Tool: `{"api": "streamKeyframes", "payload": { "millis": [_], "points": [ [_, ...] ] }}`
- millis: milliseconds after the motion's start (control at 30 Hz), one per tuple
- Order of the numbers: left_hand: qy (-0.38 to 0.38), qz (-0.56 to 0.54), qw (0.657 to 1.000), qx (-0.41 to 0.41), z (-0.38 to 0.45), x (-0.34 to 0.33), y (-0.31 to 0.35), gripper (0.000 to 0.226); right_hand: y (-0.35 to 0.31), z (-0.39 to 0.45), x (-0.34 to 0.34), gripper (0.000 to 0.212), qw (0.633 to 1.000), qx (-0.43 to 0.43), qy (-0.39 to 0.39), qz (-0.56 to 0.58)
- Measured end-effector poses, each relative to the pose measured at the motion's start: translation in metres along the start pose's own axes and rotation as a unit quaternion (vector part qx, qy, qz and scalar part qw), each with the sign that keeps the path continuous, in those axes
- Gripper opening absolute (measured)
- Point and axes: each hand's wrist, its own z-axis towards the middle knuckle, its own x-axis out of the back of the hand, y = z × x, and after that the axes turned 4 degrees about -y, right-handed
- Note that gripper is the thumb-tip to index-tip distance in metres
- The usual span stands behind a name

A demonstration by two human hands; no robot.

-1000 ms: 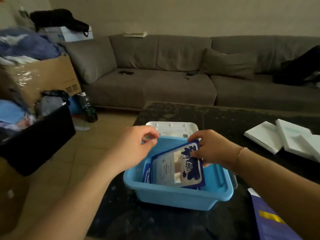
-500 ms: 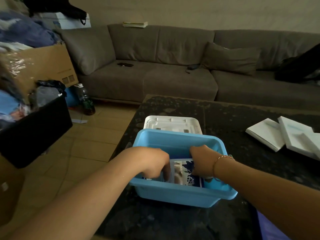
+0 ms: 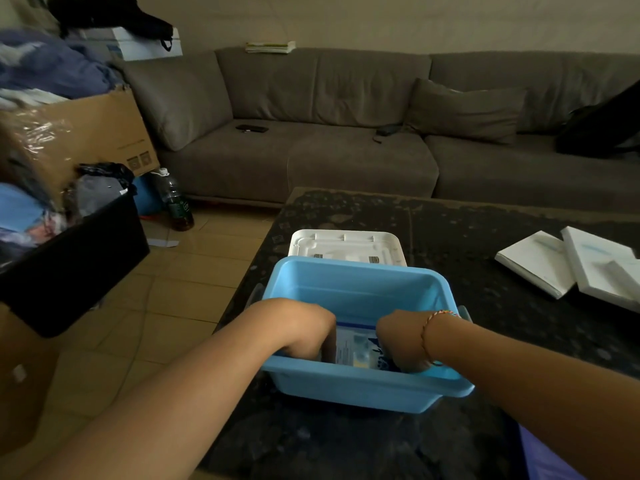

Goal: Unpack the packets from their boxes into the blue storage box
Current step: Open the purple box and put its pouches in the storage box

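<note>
Both hands reach down into the blue storage box, which stands on the dark worktop. The left hand and the right hand flank a blue-and-white packet lying low inside the box. Their fingers are hidden behind the near wall, so I cannot tell whether either hand grips the packet. A white lid lies just behind the box. White boxes lie well apart, to the right.

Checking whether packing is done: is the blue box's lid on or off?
Off. The blue storage box is open-topped, both hands reaching inside; a white lid lies on the table just behind it.
</note>
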Motion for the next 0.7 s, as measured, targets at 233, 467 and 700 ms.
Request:
{"api": "streamKeyframes", "payload": {
  "millis": [233, 467, 700],
  "points": [
    [0.027, 0.028, 0.999, 0.003, 0.002, 0.000, 0.002, 0.039, -0.004, -0.008, -0.001, 0.025, 0.999, 0.024, 0.006, 0.032],
    [0.510, -0.130, 0.846, -0.080, -0.016, 0.019, 0.030, 0.018, 0.039, -0.093, 0.030, 0.026, 0.919, 0.029, 0.301, 0.252],
    [0.532, -0.154, 0.743, -0.375, -0.044, -0.014, 0.148, 0.010, 0.137, -0.157, -0.071, 0.017, 0.815, -0.057, 0.399, 0.417]
  ]
}}
